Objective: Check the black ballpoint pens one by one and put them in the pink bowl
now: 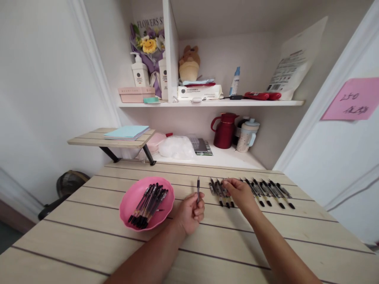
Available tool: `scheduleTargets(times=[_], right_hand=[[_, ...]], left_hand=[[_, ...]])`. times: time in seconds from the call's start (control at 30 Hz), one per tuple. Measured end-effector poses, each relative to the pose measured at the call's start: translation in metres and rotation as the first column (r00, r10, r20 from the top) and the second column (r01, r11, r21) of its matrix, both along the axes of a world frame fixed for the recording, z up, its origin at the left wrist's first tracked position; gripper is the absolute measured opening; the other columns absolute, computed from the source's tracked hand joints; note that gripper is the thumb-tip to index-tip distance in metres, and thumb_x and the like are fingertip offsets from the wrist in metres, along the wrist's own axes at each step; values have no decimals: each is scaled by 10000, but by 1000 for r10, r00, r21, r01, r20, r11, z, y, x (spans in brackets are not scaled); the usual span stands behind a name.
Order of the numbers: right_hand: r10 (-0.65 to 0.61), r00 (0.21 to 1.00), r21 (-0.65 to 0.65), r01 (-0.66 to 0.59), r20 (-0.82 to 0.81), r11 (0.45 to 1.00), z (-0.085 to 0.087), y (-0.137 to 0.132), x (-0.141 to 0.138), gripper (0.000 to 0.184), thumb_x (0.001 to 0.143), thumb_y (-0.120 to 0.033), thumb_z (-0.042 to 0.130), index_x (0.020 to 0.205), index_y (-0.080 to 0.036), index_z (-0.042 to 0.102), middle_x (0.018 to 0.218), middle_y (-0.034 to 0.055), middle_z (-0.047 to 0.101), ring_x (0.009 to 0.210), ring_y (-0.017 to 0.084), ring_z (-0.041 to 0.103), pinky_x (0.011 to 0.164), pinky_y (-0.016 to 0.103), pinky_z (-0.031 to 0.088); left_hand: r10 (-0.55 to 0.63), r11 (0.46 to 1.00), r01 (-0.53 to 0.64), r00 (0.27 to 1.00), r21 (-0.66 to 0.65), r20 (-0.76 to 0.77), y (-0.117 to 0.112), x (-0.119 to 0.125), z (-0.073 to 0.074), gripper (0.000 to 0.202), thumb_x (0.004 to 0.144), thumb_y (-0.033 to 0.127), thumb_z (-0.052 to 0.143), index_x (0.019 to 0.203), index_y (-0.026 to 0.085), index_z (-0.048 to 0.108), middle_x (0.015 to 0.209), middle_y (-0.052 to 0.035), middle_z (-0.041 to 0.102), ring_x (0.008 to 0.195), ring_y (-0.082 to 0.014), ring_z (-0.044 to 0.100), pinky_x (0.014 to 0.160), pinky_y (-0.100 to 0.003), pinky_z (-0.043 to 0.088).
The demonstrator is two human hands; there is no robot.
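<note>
Holding pen, clear of bowl rim

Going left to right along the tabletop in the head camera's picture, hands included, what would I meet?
Pink bowl with pens inside → left hand holding an upright pen → right hand over a row of pens → that row's rightmost pens.

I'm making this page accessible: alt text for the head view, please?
A person's left hand holds up a pen while the right hand is at a row of similar pens on a planked table. A pink bowl of more pens sits to the left, with a shelf behind.
</note>
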State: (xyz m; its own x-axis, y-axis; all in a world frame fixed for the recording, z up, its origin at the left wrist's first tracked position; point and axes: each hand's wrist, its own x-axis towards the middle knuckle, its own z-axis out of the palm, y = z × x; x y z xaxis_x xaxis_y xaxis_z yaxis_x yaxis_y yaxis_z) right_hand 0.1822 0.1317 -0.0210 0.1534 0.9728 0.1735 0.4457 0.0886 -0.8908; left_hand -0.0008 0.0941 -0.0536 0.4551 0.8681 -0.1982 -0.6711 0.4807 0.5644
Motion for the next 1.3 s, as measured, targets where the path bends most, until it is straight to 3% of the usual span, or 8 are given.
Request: scheduleTargets(times=[0.17, 0.27, 0.47, 0.57, 0.67, 0.83, 0.97, 1.3], right_hand=[[19, 677, -20, -6, 736, 1000, -4, 11, -28, 261, 777, -327, 463, 711, -158, 650, 805, 126, 659, 726, 209, 617, 604, 268, 393], [13, 577, -37, 30, 817, 999, -8, 15, -49, 227, 785, -241, 463, 799, -99, 640, 880, 191, 633, 736, 233, 629, 598, 287, 398], [61, 592, -58, -24, 804, 998, -15, 15, -53, 149, 765, -148, 472, 784, -118, 616, 816, 148, 647, 728, 205, 624, 601, 268, 392], [46, 780, -21, -42, 624, 999, -8, 12, -41, 169, 748, -208, 507, 880, -155, 599, 733, 70, 646, 682, 167, 599, 601, 253, 390], [57, 996, 15, -58, 61, 998, 7, 6, -24, 267, 724, -281, 535, 964, -171, 573, 609, -7, 587, 533, 122, 523, 518, 235, 371], [125, 745, 69, -106, -655, 992, 26, -6, -4, 234, 590, -327, 695, 729, -187, 568, 578, -31, 516, 486, 87, 461, 438, 212, 340], [158, 668, 92, -133, -727, 987, 32, -12, -8, 248, 570, -297, 728, 706, -179, 557, 632, -15, 538, 508, 78, 468, 445, 202, 359], [300, 810, 25, -334, -504, 942, 31, -20, -18, 255, 609, -319, 688, 772, -157, 577, 530, -55, 502, 455, 68, 434, 438, 202, 315]], left_hand=[[57, 998, -53, 994, -41, 92, 0, -1, 1, 151, 781, 283, 530, 897, 187, 524, 566, 55, 435, 410, -26, 394, 386, -122, 252], [61, 998, -62, 997, 15, 53, -1, -2, 0, 199, 780, 315, 536, 951, 214, 517, 562, 59, 437, 416, -37, 411, 381, -125, 242], [-19, 990, 16, 1000, 140, 15, -2, -2, 1, 219, 791, 324, 505, 958, 185, 526, 524, 65, 423, 322, -13, 257, 339, -142, 94], [-25, 983, 36, 998, 181, -60, -2, 0, 1, 218, 789, 328, 497, 937, 174, 534, 503, 65, 420, 315, -15, 243, 338, -150, 81], [-50, 970, 94, 980, 223, -192, -4, 3, 1, 251, 778, 346, 509, 934, 153, 544, 484, 65, 422, 308, -14, 215, 335, -160, 60], [-85, 939, 194, 931, 285, -354, -9, 7, 3, 332, 756, 395, 525, 954, 130, 555, 467, 68, 418, 317, -12, 197, 341, -170, 64], [-67, 933, 201, 912, 298, -405, -11, 7, 4, 363, 755, 422, 516, 964, 127, 555, 467, 68, 423, 324, -11, 199, 351, -173, 70], [-54, 935, 190, 910, 298, -410, -8, 8, 1, 325, 746, 389, 521, 939, 129, 546, 487, 59, 444, 324, -10, 219, 351, -171, 65]])
